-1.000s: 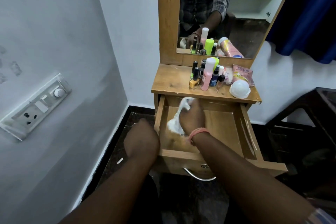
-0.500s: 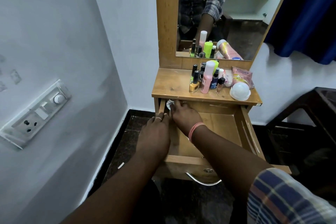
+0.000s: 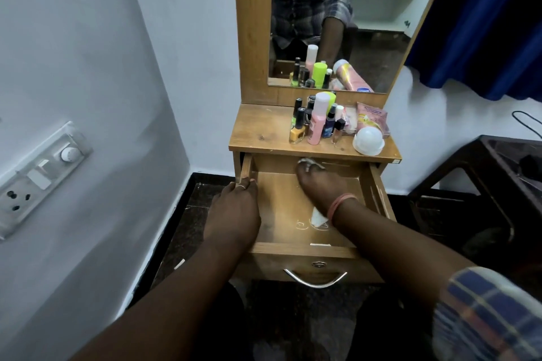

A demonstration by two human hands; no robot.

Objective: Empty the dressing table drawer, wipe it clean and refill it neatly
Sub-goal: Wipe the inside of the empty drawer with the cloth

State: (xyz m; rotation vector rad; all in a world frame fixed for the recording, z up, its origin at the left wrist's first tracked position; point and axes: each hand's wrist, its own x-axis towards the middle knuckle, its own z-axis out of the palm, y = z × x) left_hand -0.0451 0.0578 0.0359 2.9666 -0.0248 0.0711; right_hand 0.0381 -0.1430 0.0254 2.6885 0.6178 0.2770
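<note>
Drawer (image 3: 281,208) pulled out from under the dressing table top (image 3: 261,138). Left hand (image 3: 234,211) gripping the drawer's left wall, fingers curled over its edge. Right hand (image 3: 318,187) deep inside, fingers pressing a white cloth (image 3: 308,162) against the drawer's back wall; a corner of the cloth showing beneath the wrist. Small white scraps lying near the drawer's front wall. Above the drawer, on the tabletop: nail polish bottles (image 3: 297,126), pink spray bottle (image 3: 318,119), pink pouch (image 3: 372,119), white dome lid (image 3: 368,141), crowded toward the right. Mirror (image 3: 337,17) behind them. Metal handle (image 3: 315,280) on the drawer front. Switchboard (image 3: 41,176) on the wall left of the drawer; dark table (image 3: 484,184) right of it.
</note>
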